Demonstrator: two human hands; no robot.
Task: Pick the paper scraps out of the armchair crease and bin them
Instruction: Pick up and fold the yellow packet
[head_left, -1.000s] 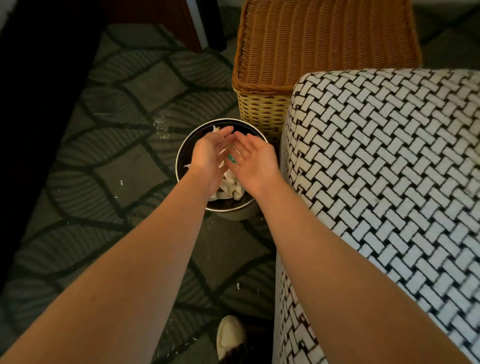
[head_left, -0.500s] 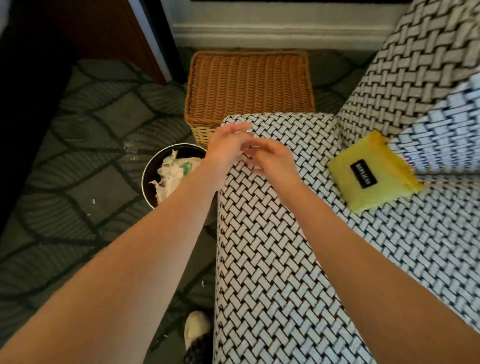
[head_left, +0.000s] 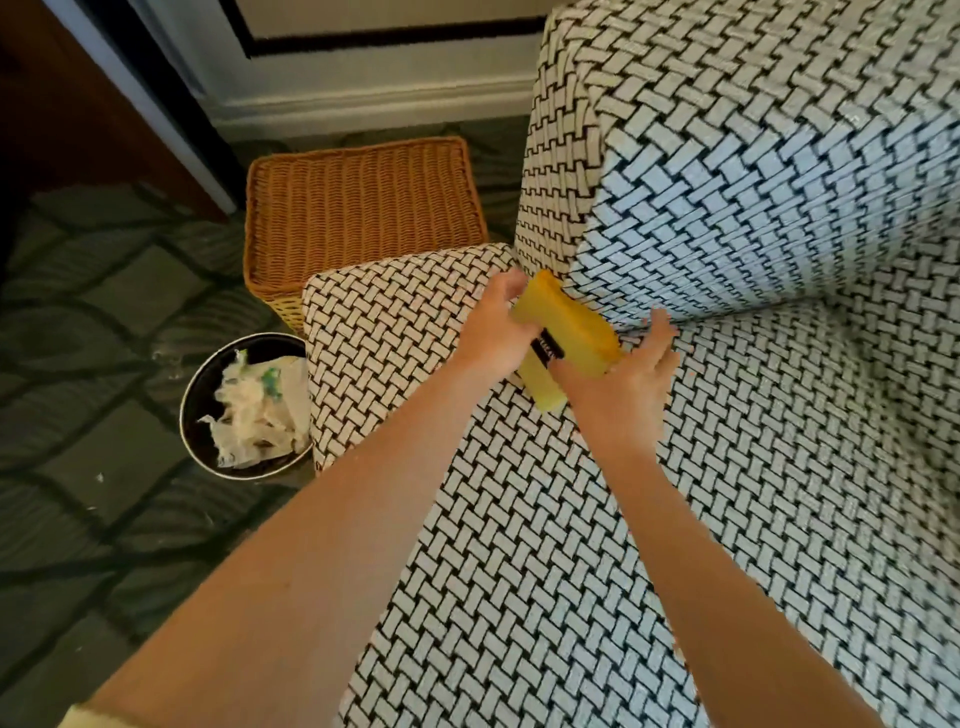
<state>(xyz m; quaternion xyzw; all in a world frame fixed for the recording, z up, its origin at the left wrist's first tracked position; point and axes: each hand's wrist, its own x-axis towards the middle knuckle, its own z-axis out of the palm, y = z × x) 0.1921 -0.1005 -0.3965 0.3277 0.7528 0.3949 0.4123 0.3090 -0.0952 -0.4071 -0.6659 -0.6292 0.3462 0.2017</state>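
Observation:
A yellow pad (head_left: 574, 325) with a black label stands tilted on the armchair seat (head_left: 519, 545), against the crease under the backrest (head_left: 753, 208). My left hand (head_left: 491, 338) grips the pad's left edge. My right hand (head_left: 623, 387) lies against the pad's right side, its fingers spread straight toward the crease. The round dark bin (head_left: 200, 382) stands on the floor left of the chair, holding crumpled paper scraps (head_left: 257, 415). I see no scraps in the crease itself, which the pad and my hands partly hide.
A lidded wicker basket (head_left: 358, 208) stands behind the bin, touching the chair's front corner. Patterned carpet (head_left: 93, 364) with a few white crumbs lies to the left. A skirting board and a dark door frame run along the back.
My hands left the bin, crossed the seat to the right and reached the yellow pad. The pad has been tipped up from lying flat. The view swung right toward the backrest.

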